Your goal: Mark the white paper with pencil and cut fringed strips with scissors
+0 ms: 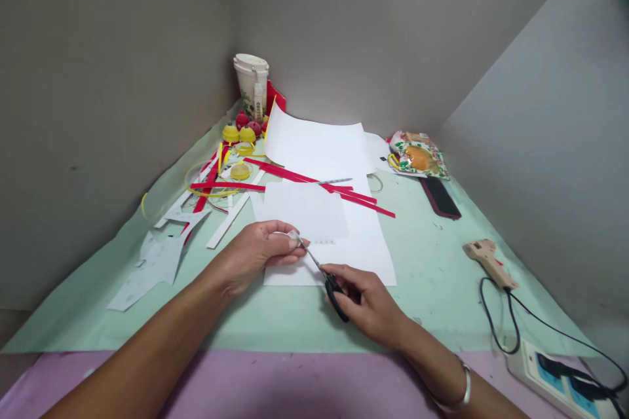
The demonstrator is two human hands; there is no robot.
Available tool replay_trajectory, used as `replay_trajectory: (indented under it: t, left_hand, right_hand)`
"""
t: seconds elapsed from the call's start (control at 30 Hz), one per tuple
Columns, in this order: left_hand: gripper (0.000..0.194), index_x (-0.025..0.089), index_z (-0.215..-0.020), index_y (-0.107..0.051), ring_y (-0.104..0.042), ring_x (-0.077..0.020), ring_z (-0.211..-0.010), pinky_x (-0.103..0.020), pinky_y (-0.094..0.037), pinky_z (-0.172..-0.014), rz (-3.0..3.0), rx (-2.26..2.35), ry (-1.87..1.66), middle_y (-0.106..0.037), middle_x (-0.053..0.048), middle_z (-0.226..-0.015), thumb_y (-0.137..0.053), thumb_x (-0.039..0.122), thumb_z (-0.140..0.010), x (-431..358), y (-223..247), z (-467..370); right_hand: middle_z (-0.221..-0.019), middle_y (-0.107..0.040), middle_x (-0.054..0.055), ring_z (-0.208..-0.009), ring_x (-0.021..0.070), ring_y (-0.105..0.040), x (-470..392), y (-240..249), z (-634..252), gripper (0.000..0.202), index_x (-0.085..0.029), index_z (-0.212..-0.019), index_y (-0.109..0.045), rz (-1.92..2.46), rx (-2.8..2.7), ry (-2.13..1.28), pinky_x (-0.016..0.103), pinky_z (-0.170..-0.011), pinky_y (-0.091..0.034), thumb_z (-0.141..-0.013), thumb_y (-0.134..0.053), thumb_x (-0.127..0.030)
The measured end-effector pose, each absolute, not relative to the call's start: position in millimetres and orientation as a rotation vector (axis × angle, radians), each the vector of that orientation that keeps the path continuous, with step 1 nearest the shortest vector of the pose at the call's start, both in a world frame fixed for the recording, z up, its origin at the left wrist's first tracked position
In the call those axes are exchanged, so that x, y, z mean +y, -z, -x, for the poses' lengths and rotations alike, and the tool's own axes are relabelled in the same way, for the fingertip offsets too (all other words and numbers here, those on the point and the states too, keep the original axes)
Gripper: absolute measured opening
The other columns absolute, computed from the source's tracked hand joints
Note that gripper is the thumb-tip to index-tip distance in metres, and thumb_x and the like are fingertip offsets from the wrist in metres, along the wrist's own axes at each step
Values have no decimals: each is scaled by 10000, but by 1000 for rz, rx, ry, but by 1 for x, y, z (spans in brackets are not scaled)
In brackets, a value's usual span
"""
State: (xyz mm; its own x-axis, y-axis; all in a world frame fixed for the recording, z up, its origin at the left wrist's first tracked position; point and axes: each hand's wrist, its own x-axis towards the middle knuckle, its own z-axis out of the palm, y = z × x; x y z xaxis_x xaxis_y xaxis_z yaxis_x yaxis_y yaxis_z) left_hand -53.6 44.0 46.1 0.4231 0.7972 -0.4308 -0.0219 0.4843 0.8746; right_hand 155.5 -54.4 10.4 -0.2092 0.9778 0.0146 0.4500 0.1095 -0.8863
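Observation:
My left hand (pixel 268 245) pinches a small piece of white paper (pixel 293 234) between thumb and fingers. In my right hand (pixel 366 298) are black-handled scissors (pixel 335 298), their blades pointing up and left to the paper at my left fingertips. Whether the blades are parted I cannot make out. Below both hands lie white paper sheets (pixel 366 262), one on top of another, with a faint row of small marks near my left fingers. Red strips (pixel 295 175) and a pencil (pixel 337 181) rest across the sheets farther back.
Paper scraps (pixel 160 262), yellow and red round pieces (pixel 239 133) and a white cup (pixel 251 82) are on the left. To the right are a snack packet (pixel 419 156), a phone (pixel 441 197), a glue gun (pixel 490 264) with a black cord, and a power strip (pixel 550 373).

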Motion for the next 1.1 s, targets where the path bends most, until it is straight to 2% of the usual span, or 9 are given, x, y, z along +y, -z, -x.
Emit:
replay_trajectory:
  t: [0.47,0.7,1.1]
  left_hand:
    - [155,121,-886,-621,-707,-169,-863,-222,-570,-770,-924,980,-626,-732,-132,-987,-706,179,-769,45,-44,55]
    - [142,130,-838,-625,-714,-174,-832,-211,-576,-725,-889,970,-637,-734,-85,-876,-722,204,-764,45,-39,55]
    - [128,133,-805,-640,-717,-172,-810,-204,-575,-703,-894,976,-635,-730,-75,-850,-718,230,-771,44,-40,54]
  right_hand:
    - [-752,-543,-6,-664,124,-451,-55,-9,-156,420,-188,-1214,-629,1368,-1752,-1025,244,-649,-410,-801,-563,-156]
    - [-744,-529,-9,-659,121,-444,-54,-10,-156,414,-177,-1222,-624,1358,-1732,-1052,239,-642,-407,-814,-557,-161]
    - [-729,-510,-19,-648,114,-434,-55,-9,-156,415,-176,-1223,-621,1353,-1706,-1078,231,-631,-397,-813,-558,-144]
